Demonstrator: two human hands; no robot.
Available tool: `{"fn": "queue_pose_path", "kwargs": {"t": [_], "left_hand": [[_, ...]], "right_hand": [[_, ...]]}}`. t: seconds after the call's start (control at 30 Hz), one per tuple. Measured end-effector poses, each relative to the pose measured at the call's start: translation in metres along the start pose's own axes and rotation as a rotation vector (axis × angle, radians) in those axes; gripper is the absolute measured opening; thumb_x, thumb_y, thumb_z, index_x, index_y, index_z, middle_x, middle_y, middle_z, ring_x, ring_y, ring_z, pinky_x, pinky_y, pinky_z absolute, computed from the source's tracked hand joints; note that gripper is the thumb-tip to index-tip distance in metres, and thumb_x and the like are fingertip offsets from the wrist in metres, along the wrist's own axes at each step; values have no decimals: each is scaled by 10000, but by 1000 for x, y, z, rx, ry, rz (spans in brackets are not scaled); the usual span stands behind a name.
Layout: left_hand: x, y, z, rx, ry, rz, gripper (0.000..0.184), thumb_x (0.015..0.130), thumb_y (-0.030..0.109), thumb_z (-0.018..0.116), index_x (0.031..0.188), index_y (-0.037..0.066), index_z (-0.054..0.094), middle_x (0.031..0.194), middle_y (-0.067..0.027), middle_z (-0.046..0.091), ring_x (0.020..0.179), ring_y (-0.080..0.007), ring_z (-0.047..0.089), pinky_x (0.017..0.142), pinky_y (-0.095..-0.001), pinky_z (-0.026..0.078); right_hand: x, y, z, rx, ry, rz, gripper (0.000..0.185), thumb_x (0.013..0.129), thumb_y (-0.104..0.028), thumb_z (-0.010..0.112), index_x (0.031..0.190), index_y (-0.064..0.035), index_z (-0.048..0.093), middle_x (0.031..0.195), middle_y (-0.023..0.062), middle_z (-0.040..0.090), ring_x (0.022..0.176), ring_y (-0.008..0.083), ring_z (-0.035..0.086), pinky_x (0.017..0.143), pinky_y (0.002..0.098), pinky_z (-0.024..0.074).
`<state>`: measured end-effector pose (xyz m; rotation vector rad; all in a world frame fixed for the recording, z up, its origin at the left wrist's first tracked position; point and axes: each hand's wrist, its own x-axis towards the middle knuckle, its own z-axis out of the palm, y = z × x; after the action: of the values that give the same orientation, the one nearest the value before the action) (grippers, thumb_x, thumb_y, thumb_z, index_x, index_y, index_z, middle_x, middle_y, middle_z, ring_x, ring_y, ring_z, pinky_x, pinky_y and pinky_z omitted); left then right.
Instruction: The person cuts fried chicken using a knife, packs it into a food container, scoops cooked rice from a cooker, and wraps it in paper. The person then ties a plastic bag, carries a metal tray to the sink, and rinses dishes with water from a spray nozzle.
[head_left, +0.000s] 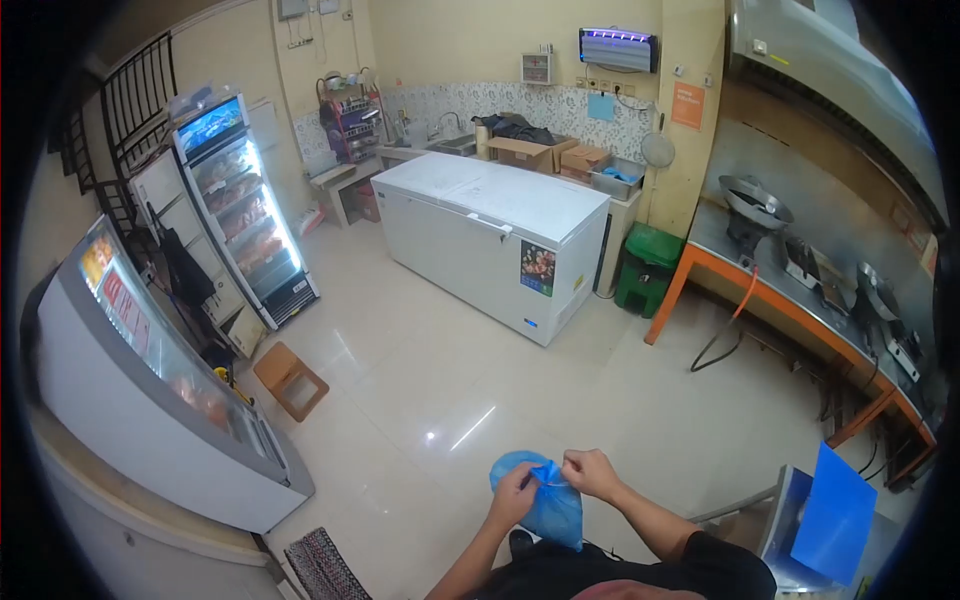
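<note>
A blue plastic bag (553,512) with a full, rounded body hangs in front of my torso, its neck gathered near the top. My left hand (515,493) is closed on the left side of the gathered neck. On the right side, my right hand (590,473) pinches the neck's edge, its fingers pressed together. Both hands are close to each other at the same height. What the bag contains cannot be made out.
A white chest freezer (450,215) stands ahead. Display fridges (255,215) line the left, near a wooden stool (291,381). To the right are a green bin (648,270), an orange-framed stove table (790,301) and, close by, a blue board (835,515).
</note>
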<state>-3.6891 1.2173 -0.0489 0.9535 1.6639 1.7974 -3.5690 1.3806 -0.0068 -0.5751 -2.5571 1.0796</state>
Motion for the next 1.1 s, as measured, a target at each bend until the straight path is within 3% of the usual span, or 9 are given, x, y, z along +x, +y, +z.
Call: {"fn": "queue_pose_path", "kwargs": {"t": [0.27, 0.43, 0.57, 0.67, 0.73, 0.8, 0.87, 1.0, 1.1], "left_hand": [[235, -6, -50, 179, 145, 164, 172, 862, 62, 676, 1024, 4, 685, 1008, -106, 626, 951, -226, 626, 815, -310, 494], [361, -64, -64, 340, -134, 162, 246, 807, 112, 713, 1049, 65, 720, 1141, -113, 610, 1074, -306, 577, 963, -397, 446], [479, -72, -90, 512, -352, 189, 350, 795, 128, 729, 1144, 115, 708, 1234, -137, 592, 1140, -325, 566, 1007, -441, 435], [584, -76, -108, 495, -190, 430, 383, 824, 136, 721, 1204, 115, 677, 1258, -131, 582, 1069, -278, 610, 921, -394, 497], [640, -71, -131, 67, -170, 11, 362, 875, 140, 689, 1235, 114, 657, 1181, -108, 622, 892, -204, 672, 756, -301, 551], [689, -41, -162, 203, -178, -381, 318, 910, 140, 660, 1223, 85, 657, 1058, -78, 666, 716, -139, 671, 617, -224, 539], [725, -110, -206, 215, -138, -365, 316, 910, 147, 665, 1217, 73, 659, 977, -71, 690, 642, -125, 654, 586, -216, 535], [724, -227, -295, 541, 71, -389, 372, 841, 117, 713, 1200, 35, 657, 1126, -152, 685, 1019, -236, 668, 826, -354, 555], [680, -297, -345, 597, 354, -467, 359, 824, 139, 696, 1160, 19, 662, 1008, -132, 687, 883, -215, 666, 778, -337, 540]], "right_hand": [[201, 21, -10, 548, -84, 56, 289, 899, -301, 715, 945, -35, 613, 746, 16, 549, 642, 111, 512, 585, 323, 435], [310, 86, 48, 183, 149, 73, 231, 838, -156, 669, 1048, -64, 641, 935, 190, 646, 810, 350, 636, 715, 414, 512], [403, 113, 42, 118, 288, 178, 167, 866, -197, 666, 954, -55, 682, 821, 182, 660, 725, 366, 644, 659, 416, 510], [463, 140, 11, 45, 319, 342, 224, 914, -265, 674, 959, -47, 698, 772, 160, 672, 653, 278, 649, 607, 385, 495], [501, 167, -13, -16, 305, 428, 248, 932, -289, 655, 933, -46, 705, 754, 153, 677, 660, 266, 653, 612, 375, 492], [544, 216, -37, -6, 378, 397, 258, 949, -291, 630, 921, -47, 708, 756, 147, 687, 665, 253, 657, 622, 370, 490], [595, 256, -77, 16, 476, 333, 243, 961, -267, 608, 921, -50, 709, 776, 145, 696, 683, 239, 662, 647, 369, 493], [737, 327, -198, -48, 630, 305, 212, 933, -224, 617, 915, -54, 743, 841, 174, 719, 762, 301, 704, 710, 400, 530], [867, 386, -330, -128, 853, 150, 208, 925, -221, 623, 908, -36, 716, 855, 167, 718, 813, 308, 700, 754, 412, 525]]}}
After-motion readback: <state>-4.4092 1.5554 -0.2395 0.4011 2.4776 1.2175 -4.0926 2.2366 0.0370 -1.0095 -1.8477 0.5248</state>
